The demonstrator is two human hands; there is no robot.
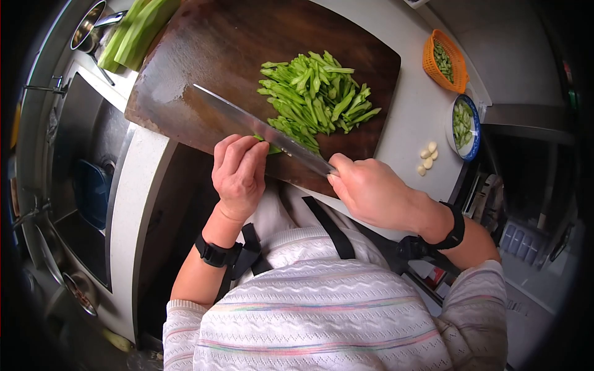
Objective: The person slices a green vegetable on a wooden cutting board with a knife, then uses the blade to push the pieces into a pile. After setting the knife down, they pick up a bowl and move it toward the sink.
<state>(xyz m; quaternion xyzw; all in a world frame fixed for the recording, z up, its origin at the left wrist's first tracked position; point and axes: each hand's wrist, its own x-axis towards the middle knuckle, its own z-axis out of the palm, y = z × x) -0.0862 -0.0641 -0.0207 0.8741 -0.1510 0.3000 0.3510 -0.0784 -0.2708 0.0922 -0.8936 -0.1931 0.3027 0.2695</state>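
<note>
My right hand (374,188) grips the handle of a kitchen knife (247,120), whose long blade slants up to the left over the front of the dark wooden cutting board (216,49). My left hand (238,170) is closed, with bent fingertips on a small green piece of celery (274,149) at the board's near edge. Most of that piece is hidden by the fingers and the blade. Beyond the blade lies a loose heap of slant-cut celery slices (315,93), some of them close against the knife.
Long celery stalks (139,34) lie at the back left beside a metal pot (90,28). A sink (80,136) is on the left. To the right are peeled garlic cloves (427,157), a blue-rimmed bowl (475,133) of pale green slices and an orange basket (461,62) with chopped green pieces.
</note>
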